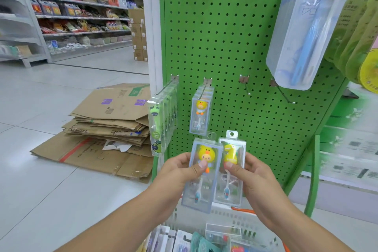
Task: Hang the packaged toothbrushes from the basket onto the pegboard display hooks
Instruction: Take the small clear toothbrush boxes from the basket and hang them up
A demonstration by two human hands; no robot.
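Observation:
My left hand (180, 170) pinches a clear pack with a yellow duck-head toothbrush (201, 170). Beside it, my right hand (247, 174) pinches a second pack holding a yellow dinosaur toothbrush (230, 168). Both packs are upright in front of the green pegboard (225, 37), below its lower hook row. On that row, the left hook carries green toothbrush packs (161, 120) and the one next to it carries yellow duck packs (200, 114). Two bare hooks (246, 87) (283, 94) stand to their right. The white basket (245, 219) with more packs sits below my hands.
A large clear pack with a blue toothbrush (306, 32) hangs close to the camera at upper right. Flattened cardboard boxes (106, 129) lie stacked on the floor at left. Stocked store shelves (77, 10) line the aisle behind, and green product bags (364, 26) hang at far right.

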